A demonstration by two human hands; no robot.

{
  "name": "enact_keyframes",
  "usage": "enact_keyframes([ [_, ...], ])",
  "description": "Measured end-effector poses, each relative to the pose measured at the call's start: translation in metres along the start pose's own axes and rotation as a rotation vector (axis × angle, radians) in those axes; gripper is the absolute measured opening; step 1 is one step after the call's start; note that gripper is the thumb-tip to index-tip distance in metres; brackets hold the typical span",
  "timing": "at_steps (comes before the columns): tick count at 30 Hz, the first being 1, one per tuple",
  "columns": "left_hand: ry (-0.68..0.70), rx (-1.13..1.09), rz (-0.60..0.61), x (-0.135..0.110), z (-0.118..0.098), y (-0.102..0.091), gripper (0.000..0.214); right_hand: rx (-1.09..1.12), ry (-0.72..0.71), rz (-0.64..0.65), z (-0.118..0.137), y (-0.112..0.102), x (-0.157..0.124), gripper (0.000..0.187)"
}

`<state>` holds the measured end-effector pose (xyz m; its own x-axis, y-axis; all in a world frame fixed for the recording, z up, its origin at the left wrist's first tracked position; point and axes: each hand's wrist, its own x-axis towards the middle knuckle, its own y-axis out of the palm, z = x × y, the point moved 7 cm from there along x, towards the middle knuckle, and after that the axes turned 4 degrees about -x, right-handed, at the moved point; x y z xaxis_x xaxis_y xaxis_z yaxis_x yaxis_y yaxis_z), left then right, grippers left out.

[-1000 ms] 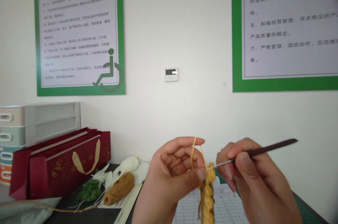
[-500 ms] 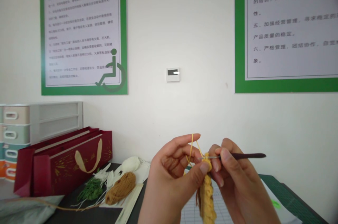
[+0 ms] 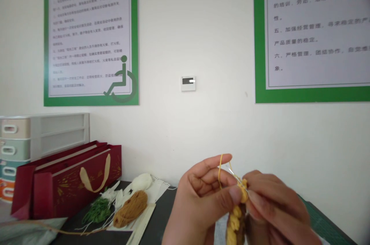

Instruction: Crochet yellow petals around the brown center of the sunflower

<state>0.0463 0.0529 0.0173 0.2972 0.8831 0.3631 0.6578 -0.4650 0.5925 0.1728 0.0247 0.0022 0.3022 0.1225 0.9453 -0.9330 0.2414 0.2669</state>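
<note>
My left hand [image 3: 205,195] pinches the top of a yellow and brown crochet strip [image 3: 237,218] between thumb and fingers. Yellow yarn [image 3: 220,170] loops over its raised index finger. My right hand [image 3: 274,202] is closed on a crochet hook [image 3: 235,175], whose thin metal shaft slants up and left from the top of the strip toward the yarn. The hook's dark handle is hidden behind the right hand. The strip hangs down between both hands and runs out at the bottom edge.
On the dark table at left lie a brown yarn skein [image 3: 131,208], green yarn [image 3: 98,209] and a white yarn ball [image 3: 142,182]. Red gift bags [image 3: 78,183] stand before a drawer unit [image 3: 60,131]. A green cutting mat [image 3: 323,220] lies at right.
Both hands have shifted right and slightly down in view. My right hand has turned, so the hook now tilts up to the left instead of lying level, and its handle is no longer visible.
</note>
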Motion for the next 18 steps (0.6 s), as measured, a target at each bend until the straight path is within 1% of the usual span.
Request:
enact_keyframes([
  [1,-0.028,-0.017,0.017,0.001,-0.001,0.001,0.049,0.027,-0.092,-0.056,0.009,0.0,0.004,0.018],
  [2,-0.031,-0.02,0.029,0.002,-0.003,0.001,0.05,0.066,-0.069,-0.07,0.01,0.002,0.008,0.012],
  [4,-0.003,-0.009,0.041,0.002,-0.009,0.001,0.051,0.176,0.038,-0.081,0.008,0.005,0.016,0.005],
  [7,0.013,0.022,0.053,0.002,-0.015,-0.001,0.048,0.3,0.192,-0.035,0.004,0.008,0.02,0.009],
  [10,-0.004,0.035,0.098,0.001,-0.016,0.0,0.044,0.433,0.339,0.037,-0.002,0.011,0.018,0.021],
  [12,-0.002,0.048,0.104,0.001,-0.015,0.0,0.037,0.511,0.46,0.084,-0.008,0.017,0.016,0.027],
  [15,0.105,0.107,0.037,0.001,-0.019,-0.004,0.025,0.56,0.612,0.143,-0.016,0.027,0.012,0.029],
  [16,0.152,0.134,0.012,0.0,-0.021,-0.005,0.024,0.551,0.627,0.154,-0.018,0.028,0.011,0.027],
  [18,0.231,0.19,-0.023,0.0,-0.024,-0.006,0.027,0.508,0.585,0.179,-0.018,0.028,0.012,0.018],
])
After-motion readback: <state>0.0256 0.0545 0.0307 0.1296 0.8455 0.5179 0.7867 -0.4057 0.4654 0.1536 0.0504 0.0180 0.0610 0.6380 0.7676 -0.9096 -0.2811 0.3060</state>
